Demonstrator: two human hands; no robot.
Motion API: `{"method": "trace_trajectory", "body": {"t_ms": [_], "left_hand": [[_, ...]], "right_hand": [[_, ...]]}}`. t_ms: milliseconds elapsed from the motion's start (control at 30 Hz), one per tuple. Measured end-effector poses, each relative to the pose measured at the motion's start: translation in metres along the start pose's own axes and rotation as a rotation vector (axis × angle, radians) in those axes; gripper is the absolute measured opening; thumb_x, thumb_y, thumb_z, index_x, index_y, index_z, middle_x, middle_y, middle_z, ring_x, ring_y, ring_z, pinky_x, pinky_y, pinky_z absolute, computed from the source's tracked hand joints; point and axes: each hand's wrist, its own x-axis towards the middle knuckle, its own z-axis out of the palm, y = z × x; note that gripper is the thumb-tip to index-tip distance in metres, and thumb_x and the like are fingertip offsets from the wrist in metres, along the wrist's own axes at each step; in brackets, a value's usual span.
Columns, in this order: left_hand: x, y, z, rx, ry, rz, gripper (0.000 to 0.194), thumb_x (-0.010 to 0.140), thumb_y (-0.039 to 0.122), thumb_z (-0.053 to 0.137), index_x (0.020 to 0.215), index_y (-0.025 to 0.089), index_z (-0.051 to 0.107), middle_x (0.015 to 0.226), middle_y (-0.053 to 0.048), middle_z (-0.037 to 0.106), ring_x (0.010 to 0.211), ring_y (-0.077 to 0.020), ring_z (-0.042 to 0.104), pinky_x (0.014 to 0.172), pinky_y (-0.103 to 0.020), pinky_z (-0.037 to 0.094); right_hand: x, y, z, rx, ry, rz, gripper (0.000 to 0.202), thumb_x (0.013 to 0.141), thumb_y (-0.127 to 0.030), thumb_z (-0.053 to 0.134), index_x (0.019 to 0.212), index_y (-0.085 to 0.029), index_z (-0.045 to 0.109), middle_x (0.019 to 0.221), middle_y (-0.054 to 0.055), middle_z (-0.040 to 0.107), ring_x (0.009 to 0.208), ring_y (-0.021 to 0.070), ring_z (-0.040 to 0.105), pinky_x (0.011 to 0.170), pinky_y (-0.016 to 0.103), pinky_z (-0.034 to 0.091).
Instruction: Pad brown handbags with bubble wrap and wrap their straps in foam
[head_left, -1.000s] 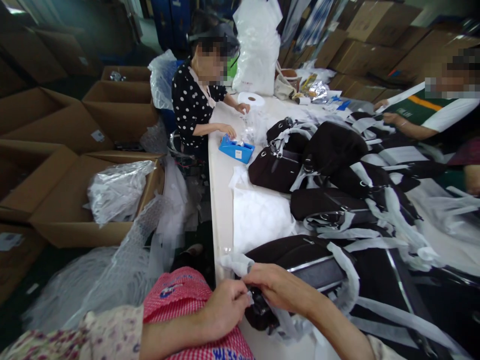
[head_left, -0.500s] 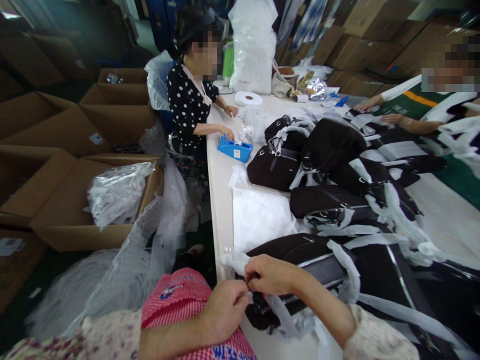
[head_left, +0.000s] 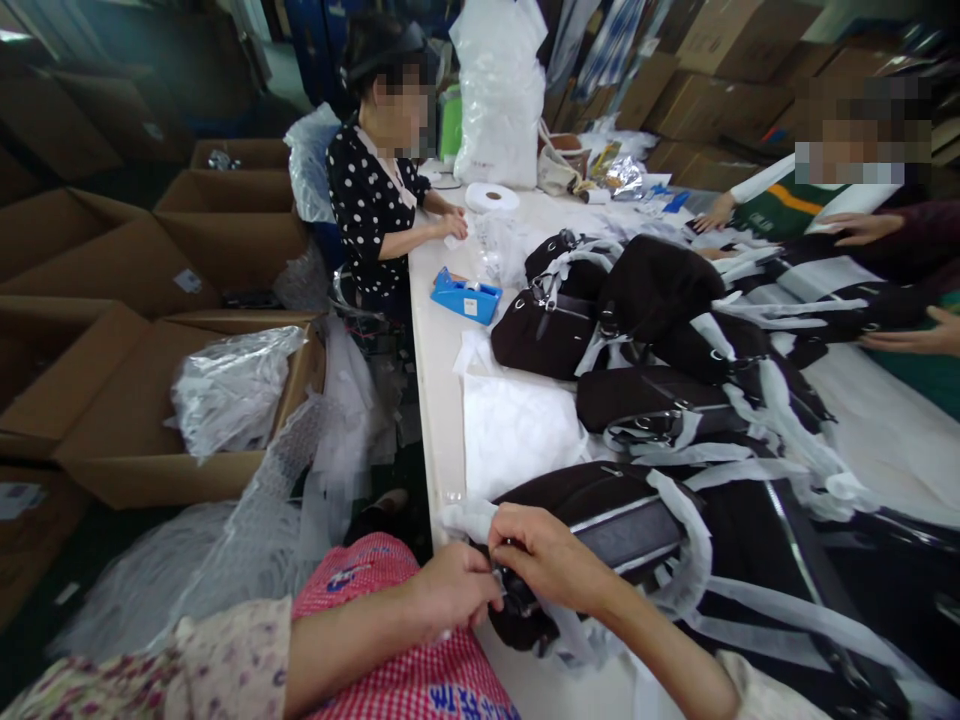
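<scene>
Pinched fingers of my left hand (head_left: 457, 588) meet my right hand (head_left: 544, 550) at the near left end of a black bag (head_left: 600, 500). Both hands are closed on something small by the bag's metal fittings, too small to make out. White wrapping (head_left: 694, 550) curls round the bag's strap, and a white wrapped piece (head_left: 469, 518) juts out left of my right hand. Beyond the bag, a white sheet (head_left: 521, 435) lies on the table (head_left: 439, 400).
Several wrapped black bags (head_left: 660, 400) cover the table's right side. A blue tape dispenser (head_left: 465, 296) and a white roll (head_left: 491, 198) sit farther back. Open cartons (head_left: 180, 480) stand left. One person (head_left: 371, 200) sits at the far left edge; others work at right.
My left hand has shifted slightly up and turned. The seated person's hand has left the tape dispenser. At right, more hands now reach over a black bag.
</scene>
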Motion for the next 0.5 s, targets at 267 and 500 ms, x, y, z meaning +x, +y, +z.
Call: {"method": "trace_trajectory", "body": {"t_ms": [267, 500], "left_hand": [[0.005, 0.003, -0.002, -0.043, -0.033, -0.084, 0.019, 0.065, 0.007, 0.048, 0.052, 0.015, 0.06, 0.035, 0.004, 0.043, 0.03, -0.0079, 0.03, 0.038, -0.023, 0.018], [0.012, 0.001, -0.009, -0.133, -0.17, -0.127, 0.014, 0.067, 0.024, 0.06, 0.057, 0.015, 0.059, 0.036, 0.006, 0.037, 0.032, -0.0049, 0.021, 0.037, -0.021, 0.012]], "right_hand": [[-0.01, -0.001, 0.013, -0.007, 0.161, -0.081, 0.022, 0.085, -0.004, 0.05, 0.069, -0.019, 0.05, 0.075, -0.001, 0.051, 0.073, 0.0143, 0.051, 0.066, 0.025, 0.034], [-0.017, -0.001, 0.008, 0.068, 0.223, -0.075, 0.025, 0.09, -0.008, 0.049, 0.068, -0.02, 0.048, 0.075, -0.001, 0.05, 0.069, 0.0134, 0.051, 0.064, 0.024, 0.036]]}}
